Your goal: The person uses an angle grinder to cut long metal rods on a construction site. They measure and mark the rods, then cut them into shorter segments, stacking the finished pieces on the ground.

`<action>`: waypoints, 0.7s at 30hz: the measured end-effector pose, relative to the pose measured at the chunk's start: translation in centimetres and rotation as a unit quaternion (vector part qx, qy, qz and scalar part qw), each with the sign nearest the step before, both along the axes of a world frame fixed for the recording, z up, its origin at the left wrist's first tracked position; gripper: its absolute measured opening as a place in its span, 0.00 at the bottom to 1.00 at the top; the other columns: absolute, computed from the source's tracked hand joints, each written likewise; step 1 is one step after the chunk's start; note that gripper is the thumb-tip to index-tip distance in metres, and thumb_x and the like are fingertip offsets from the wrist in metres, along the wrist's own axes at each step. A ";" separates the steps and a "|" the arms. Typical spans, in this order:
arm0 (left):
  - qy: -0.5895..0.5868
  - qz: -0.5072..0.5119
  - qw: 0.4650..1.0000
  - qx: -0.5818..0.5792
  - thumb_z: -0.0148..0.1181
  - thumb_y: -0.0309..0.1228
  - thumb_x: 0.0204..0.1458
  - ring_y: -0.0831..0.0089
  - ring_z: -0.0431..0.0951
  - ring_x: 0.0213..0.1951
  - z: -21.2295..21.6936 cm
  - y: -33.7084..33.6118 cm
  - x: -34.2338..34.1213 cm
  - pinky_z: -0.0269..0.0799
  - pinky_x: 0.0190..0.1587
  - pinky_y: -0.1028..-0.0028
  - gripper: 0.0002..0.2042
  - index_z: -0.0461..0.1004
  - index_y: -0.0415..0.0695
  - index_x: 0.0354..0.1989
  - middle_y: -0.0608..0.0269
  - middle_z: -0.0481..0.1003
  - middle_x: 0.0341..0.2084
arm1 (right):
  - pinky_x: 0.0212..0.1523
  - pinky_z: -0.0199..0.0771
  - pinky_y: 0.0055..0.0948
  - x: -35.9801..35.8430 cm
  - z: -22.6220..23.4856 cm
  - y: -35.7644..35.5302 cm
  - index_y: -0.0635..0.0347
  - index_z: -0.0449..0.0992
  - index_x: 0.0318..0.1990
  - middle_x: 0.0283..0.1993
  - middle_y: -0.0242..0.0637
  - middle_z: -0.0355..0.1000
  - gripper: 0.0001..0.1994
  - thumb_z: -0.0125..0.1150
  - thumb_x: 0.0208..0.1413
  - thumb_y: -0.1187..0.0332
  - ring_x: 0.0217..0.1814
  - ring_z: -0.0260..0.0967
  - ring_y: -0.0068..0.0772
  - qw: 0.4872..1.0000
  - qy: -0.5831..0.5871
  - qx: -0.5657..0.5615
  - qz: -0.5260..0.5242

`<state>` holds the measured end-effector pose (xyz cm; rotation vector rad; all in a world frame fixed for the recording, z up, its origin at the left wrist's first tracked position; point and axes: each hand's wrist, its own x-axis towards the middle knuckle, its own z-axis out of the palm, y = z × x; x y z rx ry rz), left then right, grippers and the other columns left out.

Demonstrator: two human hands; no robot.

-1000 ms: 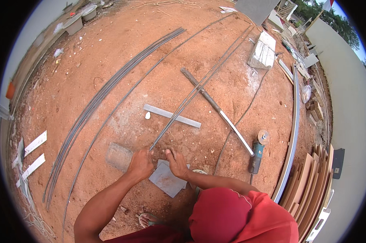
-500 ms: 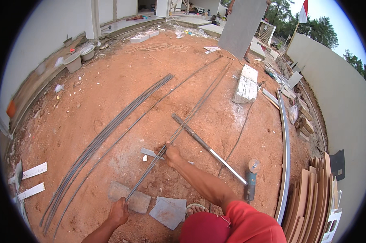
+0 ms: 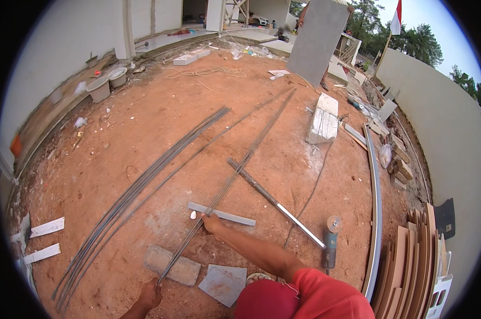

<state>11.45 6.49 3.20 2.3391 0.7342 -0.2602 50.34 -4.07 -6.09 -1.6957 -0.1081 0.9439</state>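
I hold a few long, thin steel rods (image 3: 232, 179) that slant away over the reddish ground. My left hand (image 3: 151, 293) is closed round their near end, at the lower edge. Farther along, my right hand (image 3: 212, 223) grips the same rods, next to a flat grey strip (image 3: 235, 217) on the ground. Beneath the rods, near my left hand, lies a grey concrete slab (image 3: 184, 269). The rods cross a long bar (image 3: 264, 192), dark at its far part and shiny at its near end. A bundle of similar rods (image 3: 152, 169) lies to the left.
An angle grinder (image 3: 331, 245) lies at right, its cord trailing. Near my foot is a grey tile piece (image 3: 224, 286). Farther off stand a white block (image 3: 323, 119) and a person behind a large grey panel (image 3: 317, 40). Planks (image 3: 405, 260) and a long metal profile (image 3: 376, 212) line the right.
Both hands have come nearer to me and a little left, drawing the held rods back. Their far ends sit closer together, and more of the grey strip shows beside my right hand.
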 end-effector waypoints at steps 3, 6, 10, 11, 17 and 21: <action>0.009 0.011 1.000 -0.004 0.52 0.29 0.63 0.34 0.77 0.30 0.0 0.3 -0.7 0.70 0.33 0.50 0.09 0.68 0.35 0.35 0.35 0.73 0.23 | 0.25 0.72 0.35 -1.3 2.0 -0.1 0.67 0.74 0.45 0.33 0.41 0.76 0.20 0.51 0.71 0.54 0.26 0.74 0.33 0.999 0.032 0.027 0.000; 0.002 0.009 0.999 -0.030 0.52 0.30 0.64 0.34 0.77 0.30 0.4 -0.5 0.4 0.70 0.34 0.51 0.10 0.68 0.35 0.35 0.34 0.73 0.23 | 0.25 0.73 0.35 -0.6 1.7 -1.4 0.68 0.74 0.45 0.32 0.41 0.75 0.21 0.51 0.71 0.53 0.27 0.75 0.33 1.000 0.009 0.018 -0.003; 0.013 0.004 1.000 -0.028 0.51 0.31 0.65 0.34 0.76 0.30 0.0 -0.1 0.3 0.70 0.34 0.52 0.11 0.68 0.34 0.36 0.34 0.72 0.22 | 0.25 0.72 0.33 -1.3 1.2 -1.5 0.67 0.74 0.44 0.28 0.39 0.74 0.22 0.50 0.71 0.52 0.25 0.74 0.31 0.998 0.004 0.052 -0.023; 0.015 0.003 0.999 -0.032 0.51 0.31 0.65 0.35 0.76 0.30 -0.1 -0.2 0.5 0.70 0.34 0.52 0.11 0.68 0.34 0.36 0.34 0.72 0.22 | 0.26 0.72 0.33 -1.1 0.8 -1.9 0.67 0.74 0.45 0.27 0.39 0.74 0.22 0.50 0.72 0.51 0.25 0.73 0.30 0.998 -0.041 0.033 -0.019; 0.028 0.011 0.999 -0.037 0.52 0.32 0.64 0.33 0.76 0.30 0.4 -0.2 0.3 0.70 0.34 0.52 0.11 0.68 0.34 0.36 0.33 0.72 0.22 | 0.27 0.70 0.32 -2.3 1.7 -1.9 0.66 0.76 0.45 0.26 0.36 0.73 0.24 0.47 0.72 0.49 0.24 0.71 0.29 0.998 -0.031 0.056 -0.010; 0.034 0.003 0.998 -0.045 0.51 0.32 0.64 0.32 0.76 0.31 0.7 -0.3 1.3 0.70 0.34 0.51 0.11 0.68 0.34 0.36 0.33 0.72 0.23 | 0.28 0.71 0.32 -1.8 1.2 -2.8 0.65 0.76 0.42 0.26 0.35 0.73 0.25 0.48 0.72 0.48 0.26 0.72 0.27 0.995 -0.079 0.059 -0.002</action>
